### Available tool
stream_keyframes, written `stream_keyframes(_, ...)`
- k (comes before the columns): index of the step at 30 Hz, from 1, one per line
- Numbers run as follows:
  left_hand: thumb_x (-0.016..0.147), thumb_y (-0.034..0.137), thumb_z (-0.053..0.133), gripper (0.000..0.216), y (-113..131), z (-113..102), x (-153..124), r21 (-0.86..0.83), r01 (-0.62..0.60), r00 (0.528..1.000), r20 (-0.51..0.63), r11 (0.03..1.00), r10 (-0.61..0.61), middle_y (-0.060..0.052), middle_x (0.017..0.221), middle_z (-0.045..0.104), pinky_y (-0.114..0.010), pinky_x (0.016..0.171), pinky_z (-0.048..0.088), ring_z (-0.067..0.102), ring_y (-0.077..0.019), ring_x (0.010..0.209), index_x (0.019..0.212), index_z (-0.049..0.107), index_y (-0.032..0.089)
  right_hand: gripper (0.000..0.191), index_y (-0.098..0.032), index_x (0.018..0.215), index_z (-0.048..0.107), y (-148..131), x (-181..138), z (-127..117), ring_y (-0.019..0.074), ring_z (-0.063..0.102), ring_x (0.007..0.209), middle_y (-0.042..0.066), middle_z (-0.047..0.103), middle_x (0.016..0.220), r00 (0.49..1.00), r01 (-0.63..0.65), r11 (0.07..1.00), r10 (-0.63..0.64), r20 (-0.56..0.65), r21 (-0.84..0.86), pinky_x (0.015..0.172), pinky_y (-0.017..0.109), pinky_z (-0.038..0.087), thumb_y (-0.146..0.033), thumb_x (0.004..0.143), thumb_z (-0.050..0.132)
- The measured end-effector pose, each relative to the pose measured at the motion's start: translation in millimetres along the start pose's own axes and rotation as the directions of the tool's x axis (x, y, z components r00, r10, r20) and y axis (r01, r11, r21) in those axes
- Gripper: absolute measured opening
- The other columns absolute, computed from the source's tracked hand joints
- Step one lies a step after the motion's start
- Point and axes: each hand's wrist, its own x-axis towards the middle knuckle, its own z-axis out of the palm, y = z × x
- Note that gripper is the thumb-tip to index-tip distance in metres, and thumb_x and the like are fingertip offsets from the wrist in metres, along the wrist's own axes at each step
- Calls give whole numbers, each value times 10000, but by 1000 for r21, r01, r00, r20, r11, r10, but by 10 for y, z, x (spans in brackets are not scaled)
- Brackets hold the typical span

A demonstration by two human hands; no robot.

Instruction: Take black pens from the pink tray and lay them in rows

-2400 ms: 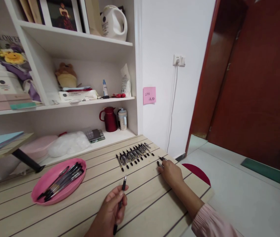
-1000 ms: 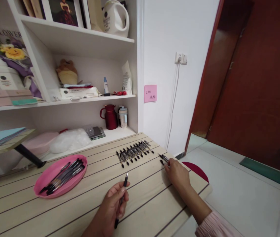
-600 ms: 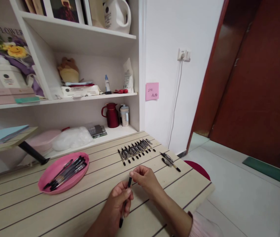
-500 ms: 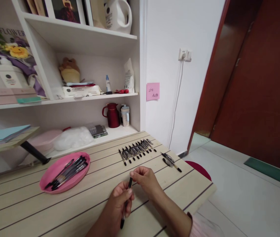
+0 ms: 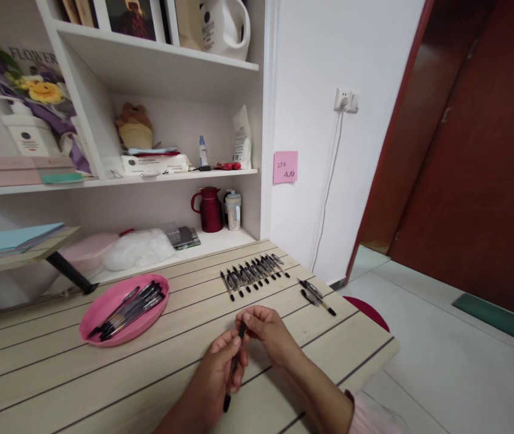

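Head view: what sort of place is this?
Probably a room in a home, perhaps a study corner, though a small office is possible. The shelves hold a framed picture and a red jug, and pens lie on the table.

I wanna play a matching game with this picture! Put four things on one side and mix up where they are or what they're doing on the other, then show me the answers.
Things:
1. pink bowl
2. dark red jug
3. sticky note
4. left hand

Places and states:
A. stuck on the white wall
B. has its fingers around a single pen
C. has a bunch of pens lying inside
D. stands on the lowest shelf

Right pairs: 1-C, 2-D, 3-A, 4-B
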Motion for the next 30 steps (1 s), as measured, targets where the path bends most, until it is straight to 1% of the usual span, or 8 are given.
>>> stream_keyframes(2, 772, 390, 571, 233, -12, -13, 10, 3, -8, 1000, 4, 1000, 8, 50, 589, 519, -174, 320, 147, 346, -23, 316, 849, 519, 176, 397, -149, 739, 607, -3, -12, 0, 71, 472, 466, 0, 612, 642, 999, -40, 998, 40, -5, 49, 511, 224, 363, -504, 594, 712)
stream_keyframes(6, 786, 387, 548, 220, -21, -10, 15, 13, -12, 1000, 7, 1000, 12, 46, 576, 523, -173, 316, 124, 310, -17, 301, 835, 506, 177, 377, -136, 636, 576, 11, -14, -4, 58, 425, 422, -19, 558, 526, 999, -39, 999, 39, 2, 32, 479, 210, 322, -476, 591, 731)
stream_keyframes(10, 774, 376, 567, 222, -15, 2, 12, 3, -8, 1000, -11, 1000, 8, 48, 567, 528, -168, 315, 131, 293, -13, 295, 851, 508, 176, 391, -153, 816, 616, 15, -10, -8, 98, 535, 562, 27, 645, 722, 997, -69, 987, 70, -8, 144, 547, 225, 383, -470, 613, 721)
stream_keyframes(15, 763, 389, 576, 236, -16, -7, 19, -7, -7, 1000, 12, 1000, 7, 43, 569, 537, -169, 311, 130, 307, -14, 290, 833, 512, 172, 353, -129, 652, 589, 22, 1, -11, 57, 441, 434, 1, 596, 577, 998, -54, 993, 56, -12, 100, 479, 204, 326, -423, 567, 766)
stream_keyframes(23, 754, 372, 602, 228, 5, 4, 15, -29, -15, 1000, -19, 999, 14, 50, 566, 539, -161, 310, 135, 285, -4, 284, 817, 504, 176, 352, -127, 759, 634, 52, 14, 23, 65, 487, 491, 50, 658, 731, 998, -66, 965, 67, 5, 255, 508, 202, 358, -381, 563, 779)
stream_keyframes(25, 749, 368, 608, 224, 7, 0, 15, -36, -15, 1000, -21, 999, 15, 50, 565, 537, -160, 308, 134, 293, -5, 285, 813, 514, 174, 355, -134, 754, 625, 59, 17, 34, 67, 470, 468, 23, 636, 650, 997, -70, 966, 75, -13, 249, 485, 200, 347, -407, 578, 767)
stream_keyframes(28, 751, 365, 604, 218, 1, -14, 21, -36, -13, 1000, 2, 999, 14, 48, 562, 532, -158, 308, 141, 301, -6, 289, 807, 527, 169, 355, -129, 649, 593, 63, 26, 37, 65, 428, 410, -20, 550, 484, 997, -68, 980, 73, -20, 187, 442, 195, 313, -433, 576, 762)
stream_keyframes(30, 757, 367, 597, 216, -3, -23, 25, -34, -10, 1000, 17, 999, 11, 46, 567, 535, -160, 308, 139, 296, -5, 287, 805, 526, 169, 356, -123, 621, 590, 57, 34, 37, 68, 444, 417, -2, 575, 511, 998, -52, 983, 55, -12, 179, 440, 198, 323, -419, 555, 776)
